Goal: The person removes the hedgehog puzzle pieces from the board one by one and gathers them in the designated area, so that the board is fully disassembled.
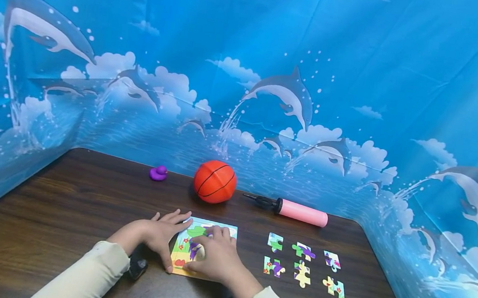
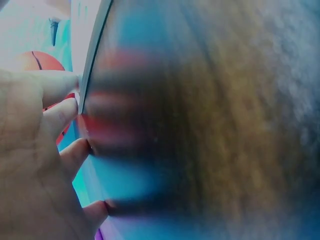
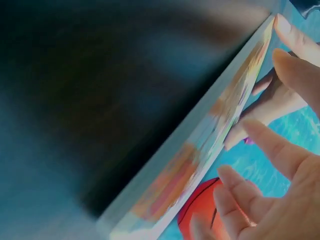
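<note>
A puzzle board (image 1: 187, 240) with a colourful cartoon picture lies flat on the table. My left hand (image 1: 155, 235) is at its left side, fingers spread, thumb near the lower left corner and fingertips by the upper left corner. The left wrist view shows those fingers (image 2: 70, 112) touching down along the board's edge and the tabletop. Over the board's right half is my right hand (image 1: 220, 257), fingers loosely bent. In the right wrist view its fingers (image 3: 272, 145) hang over the picture with nothing visible between them. That hand hides part of the picture.
Several loose jigsaw pieces (image 1: 302, 273) lie in two rows to the right of the board. Behind are a purple rubber duck (image 1: 158, 173), an orange ball (image 1: 215, 181) and a pink hand pump (image 1: 302, 212). A dolphin-printed curtain (image 1: 242, 120) surrounds the wooden table (image 1: 63, 198).
</note>
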`<state>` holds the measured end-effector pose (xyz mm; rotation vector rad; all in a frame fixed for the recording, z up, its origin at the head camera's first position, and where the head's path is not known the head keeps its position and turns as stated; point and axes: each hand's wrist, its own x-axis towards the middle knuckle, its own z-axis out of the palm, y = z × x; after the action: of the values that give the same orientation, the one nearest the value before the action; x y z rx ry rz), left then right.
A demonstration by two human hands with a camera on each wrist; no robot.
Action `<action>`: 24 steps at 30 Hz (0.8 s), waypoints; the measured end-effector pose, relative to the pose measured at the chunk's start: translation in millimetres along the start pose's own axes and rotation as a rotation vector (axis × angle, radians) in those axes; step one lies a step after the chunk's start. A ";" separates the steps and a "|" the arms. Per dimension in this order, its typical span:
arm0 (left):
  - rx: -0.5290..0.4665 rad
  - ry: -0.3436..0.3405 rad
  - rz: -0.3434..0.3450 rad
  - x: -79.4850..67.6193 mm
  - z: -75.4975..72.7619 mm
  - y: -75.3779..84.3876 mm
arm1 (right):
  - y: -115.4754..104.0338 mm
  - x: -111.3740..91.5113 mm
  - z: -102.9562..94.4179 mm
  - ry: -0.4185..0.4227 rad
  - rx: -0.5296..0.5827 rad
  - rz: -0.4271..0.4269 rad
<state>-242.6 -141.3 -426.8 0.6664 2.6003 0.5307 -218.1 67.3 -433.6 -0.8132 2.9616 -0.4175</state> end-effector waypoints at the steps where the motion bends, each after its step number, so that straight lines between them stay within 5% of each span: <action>1: 0.001 0.002 0.001 0.1 0.3 -0.4 | -1.7 1.1 1.1 0.001 0.002 0.002; 14: -0.019 -0.002 0.001 0.9 0.0 -0.7 | -7.5 8.3 4.1 -0.078 0.238 0.108; 24: -0.012 0.012 0.007 1.2 1.5 -1.1 | -10.9 7.5 5.8 -0.039 0.327 0.107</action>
<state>-243.3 -141.1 -428.9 0.6704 2.6052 0.5539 -218.6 53.0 -436.0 -0.6153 2.7742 -0.8390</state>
